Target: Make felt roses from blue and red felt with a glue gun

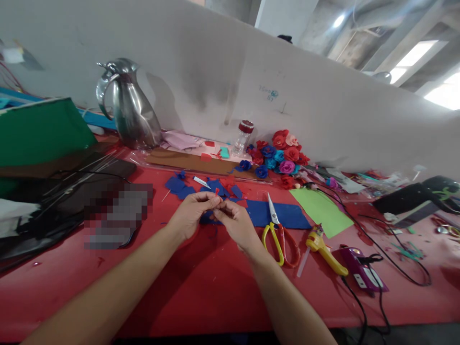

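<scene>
My left hand (196, 211) and my right hand (235, 223) meet above the red table, fingertips pinched close together. A small red piece (217, 191), perhaps paper, sticks up from the left fingertips; its lower part is hidden. What the right fingers pinch cannot be made out. Around and behind the hands lie cut blue pieces (175, 186) and red scraps (227, 182). A folded blue sheet (283, 215) extends to the right from under the hands. Scissors (276, 230) with one yellow and one red handle rest partly on it.
Right of the scissors are a yellow glue gun (325, 249), a purple plug box (362, 269) with cords and a green sheet (321, 211). Paper flowers (278, 153), a glass jar (243, 138) and a steel jug (132, 105) stand behind. A blurred phone-like object (120, 215) lies left.
</scene>
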`<state>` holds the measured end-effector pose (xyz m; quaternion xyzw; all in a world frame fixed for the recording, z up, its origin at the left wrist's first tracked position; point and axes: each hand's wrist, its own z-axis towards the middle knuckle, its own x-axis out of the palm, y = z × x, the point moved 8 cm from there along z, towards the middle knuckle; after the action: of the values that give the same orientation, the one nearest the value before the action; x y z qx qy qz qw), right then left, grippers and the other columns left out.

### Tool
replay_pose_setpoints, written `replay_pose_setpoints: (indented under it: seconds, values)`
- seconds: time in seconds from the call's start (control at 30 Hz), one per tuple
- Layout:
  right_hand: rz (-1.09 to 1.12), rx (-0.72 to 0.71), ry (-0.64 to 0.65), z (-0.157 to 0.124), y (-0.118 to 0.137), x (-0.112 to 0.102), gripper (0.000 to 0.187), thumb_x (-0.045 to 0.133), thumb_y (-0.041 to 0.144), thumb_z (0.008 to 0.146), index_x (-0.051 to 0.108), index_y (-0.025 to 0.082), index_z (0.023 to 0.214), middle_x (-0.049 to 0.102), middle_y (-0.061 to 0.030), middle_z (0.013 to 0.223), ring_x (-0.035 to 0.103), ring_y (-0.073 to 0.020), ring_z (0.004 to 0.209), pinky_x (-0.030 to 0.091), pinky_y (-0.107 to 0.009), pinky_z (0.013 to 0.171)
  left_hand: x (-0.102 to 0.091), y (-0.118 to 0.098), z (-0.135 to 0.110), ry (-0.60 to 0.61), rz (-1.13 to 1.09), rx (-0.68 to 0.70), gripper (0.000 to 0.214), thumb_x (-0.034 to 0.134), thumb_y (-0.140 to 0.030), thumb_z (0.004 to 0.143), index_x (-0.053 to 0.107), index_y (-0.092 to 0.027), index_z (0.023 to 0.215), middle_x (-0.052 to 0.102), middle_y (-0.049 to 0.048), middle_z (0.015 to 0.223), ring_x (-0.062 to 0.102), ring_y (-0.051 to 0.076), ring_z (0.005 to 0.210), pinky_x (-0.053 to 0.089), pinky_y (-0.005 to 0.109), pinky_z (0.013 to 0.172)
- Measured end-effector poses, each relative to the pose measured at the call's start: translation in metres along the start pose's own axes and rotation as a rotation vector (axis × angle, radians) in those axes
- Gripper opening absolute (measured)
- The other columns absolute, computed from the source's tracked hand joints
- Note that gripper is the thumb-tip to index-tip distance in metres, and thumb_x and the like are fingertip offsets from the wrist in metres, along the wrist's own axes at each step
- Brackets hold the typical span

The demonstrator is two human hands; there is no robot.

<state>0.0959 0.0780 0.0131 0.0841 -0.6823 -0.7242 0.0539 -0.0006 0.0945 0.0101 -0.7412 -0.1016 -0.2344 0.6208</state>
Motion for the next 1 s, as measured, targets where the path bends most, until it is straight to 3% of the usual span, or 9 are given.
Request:
replay_pose_setpoints:
  seconds: [0.23,0.43,0.63,0.87,1.0]
  values:
    - [-0.022,-0.005,0.019,-0.0007,0.0008,0.0023,0.01,0.059,0.03,0.077,0.061,0.021,0.075,0.065,0.0005,0.072,0.061,-0.0147,0.069,0.049,-0.029,0.071,-0.0023,0.0019,-0.0007,-0.028,-0.025,-0.033,0.032,0.086,-0.031,0.045,0.059,-0.016,0.053,0.053,-0.0037,0.051,0.044,0.009,0.049,0.035,0.022,0.045]
    - [-0.016,0.008,0.017,-0.0001,-0.0003,-0.0003,0.009,0.06,0.029,0.077,0.062,0.021,0.078,0.066,-0.0001,0.073,0.062,-0.0151,0.071,0.049,-0.03,0.073,-0.0003,0.0012,-0.0012,-0.009,-0.02,-0.047,0.033,0.085,-0.037,0.047,0.066,-0.015,0.062,0.056,-0.0016,0.056,0.045,0.008,0.05,0.036,0.022,0.047]
    - [-0.04,-0.002,0.015,-0.0014,-0.0007,0.0019,0.009,0.059,0.029,0.076,0.061,0.02,0.075,0.066,0.0004,0.071,0.06,-0.0138,0.068,0.048,-0.028,0.071,-0.003,0.0005,-0.0007,-0.03,-0.026,-0.039,0.032,0.086,-0.033,0.043,0.06,-0.016,0.051,0.054,-0.0028,0.051,0.044,0.009,0.048,0.034,0.022,0.044]
    - [-0.024,0.008,0.019,-0.0007,0.0013,0.0004,0.01,0.06,0.03,0.077,0.061,0.021,0.077,0.066,-0.0003,0.073,0.061,-0.0147,0.07,0.049,-0.03,0.073,-0.0008,0.0022,-0.0013,0.0,-0.011,-0.041,0.029,0.084,-0.036,0.05,0.066,-0.015,0.061,0.056,-0.0011,0.056,0.045,0.009,0.05,0.035,0.023,0.048]
    - [-0.031,-0.004,0.014,-0.0014,0.002,0.0014,0.009,0.06,0.03,0.077,0.061,0.021,0.076,0.065,-0.0001,0.072,0.061,-0.0147,0.069,0.048,-0.029,0.072,0.0012,0.0004,-0.0017,0.018,-0.007,-0.041,0.03,0.084,-0.035,0.049,0.063,-0.015,0.055,0.054,-0.0018,0.055,0.044,0.009,0.05,0.034,0.023,0.047]
